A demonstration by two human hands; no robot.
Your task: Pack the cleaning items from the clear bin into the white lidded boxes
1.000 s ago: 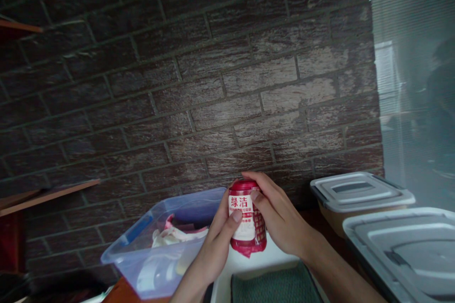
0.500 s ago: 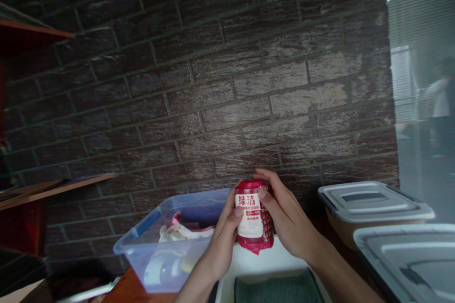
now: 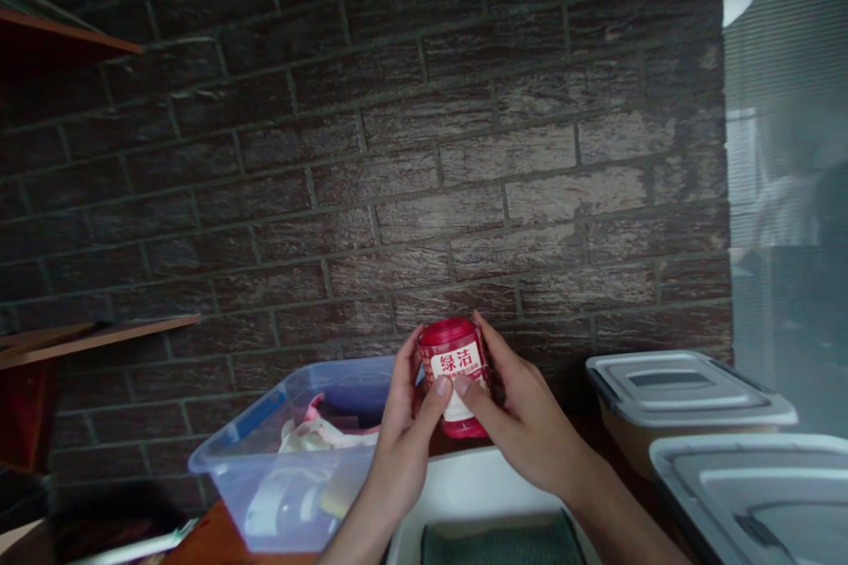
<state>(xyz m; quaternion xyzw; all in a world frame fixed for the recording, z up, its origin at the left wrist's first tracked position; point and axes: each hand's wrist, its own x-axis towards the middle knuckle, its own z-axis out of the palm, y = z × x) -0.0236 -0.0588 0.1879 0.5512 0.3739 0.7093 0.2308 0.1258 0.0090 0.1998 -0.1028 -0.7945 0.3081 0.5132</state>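
A red roll of garbage bags (image 3: 454, 375) in a clear wrapper, with a white label printed in red, is held upright between both hands at the lower middle of the head view. My left hand (image 3: 409, 437) is closed around its left side, thumb on the label. From the right, my right hand (image 3: 523, 415) grips it, with the thumb pressed on the front and the fingers behind. Below the hands is a white bin (image 3: 473, 477) with a dark green folded cloth (image 3: 503, 545) in it. My forearms cover parts of the bin's sides.
On the left, a translucent blue tub (image 3: 218, 459) contains pink and white cloth items. Two lidded boxes, a farther box (image 3: 689, 393) and a nearer box (image 3: 761, 494), stand on the right. A dark brick wall (image 3: 397, 150) rises behind; wooden shelves (image 3: 106, 335) jut in at left.
The roll has moved slightly left and up and has been turned and tipped, showing more of its top. Both thumbs now meet near the label's middle. The view has shifted slightly.
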